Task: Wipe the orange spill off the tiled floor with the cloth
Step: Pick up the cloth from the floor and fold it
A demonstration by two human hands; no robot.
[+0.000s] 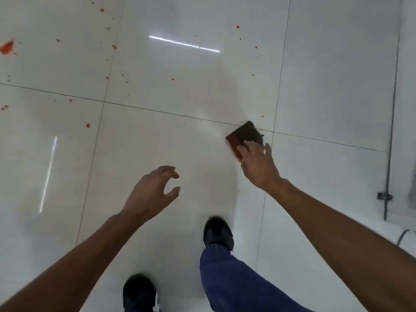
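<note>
Reaches down with the right hand [258, 165], fingers [251, 147] straight and fanned over the near edge of the cloth [245, 133], gripping nothing yet; cannot tell whether touching it. Holds the left hand [149, 194] in the air nearer the body, loosely curled, with nothing in it. Finds the cloth dark, folded flat, red along one edge, lying on the tiled floor [157, 143] right where two grout lines cross. Sees the orange spill [7, 47] well apart from it: biggest blotch at the far left edge of view, specks scattered across the farther tiles, one drop [87, 125] closer in on the left.

Likely risks from here:
- Pinching only a corner, so letting the cloth unfold and drag.
- Pressing it with straight fingers and skidding on the glossy tile.
- Smearing rather than lifting, given the stain along that edge.
- Missing small specks, spread wide and easy to lose among the light reflections.
- Stepping with a black shoe [217, 230] into a drop and tracking it further.
- Leaning far left for the blotch and losing balance.
</note>
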